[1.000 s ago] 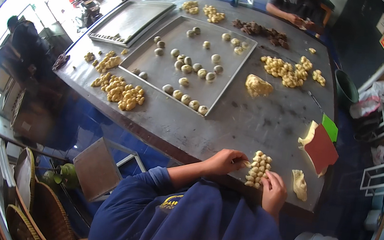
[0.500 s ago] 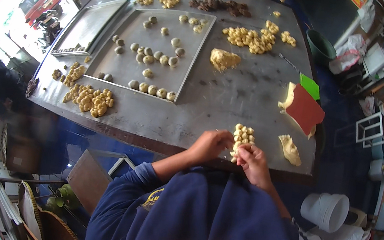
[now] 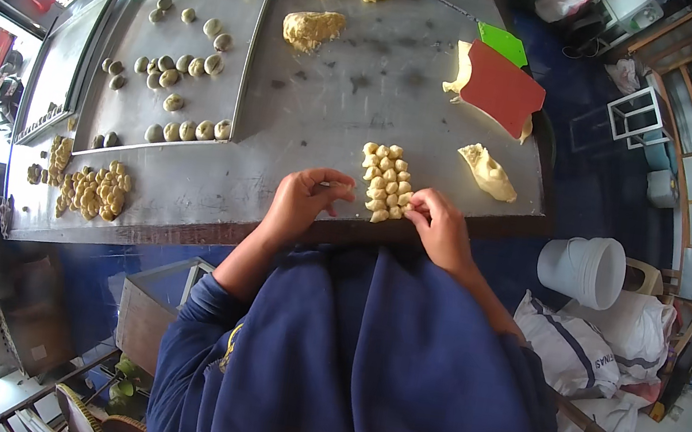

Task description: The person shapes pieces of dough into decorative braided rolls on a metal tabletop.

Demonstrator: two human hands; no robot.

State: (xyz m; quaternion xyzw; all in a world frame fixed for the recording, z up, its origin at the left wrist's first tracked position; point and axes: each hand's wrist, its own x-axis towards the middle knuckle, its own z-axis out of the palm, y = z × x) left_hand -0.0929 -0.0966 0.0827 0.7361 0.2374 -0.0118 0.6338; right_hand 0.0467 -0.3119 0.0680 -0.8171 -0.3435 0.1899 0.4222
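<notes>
A block of small pale dough balls lies in close rows near the table's front edge. At the block's right side, my right hand has its thumb and fingers pinched on a dough ball at the near corner. To the left of the rows, my left hand is held with thumb and fingers curved apart, and nothing shows between them. Farther right on the metal table lies a flat, irregular piece of pale dough.
A large dough lump sits mid-table. Red-brown and green sheets lie at the right edge. To the left are a tray of round greenish balls and a dough-piece pile. A white bucket stands off the table's right corner.
My view has turned, so the table sits farther left and higher. My hands have drawn apart, the left one opening away from the dough balls while the right stays at their edge.
</notes>
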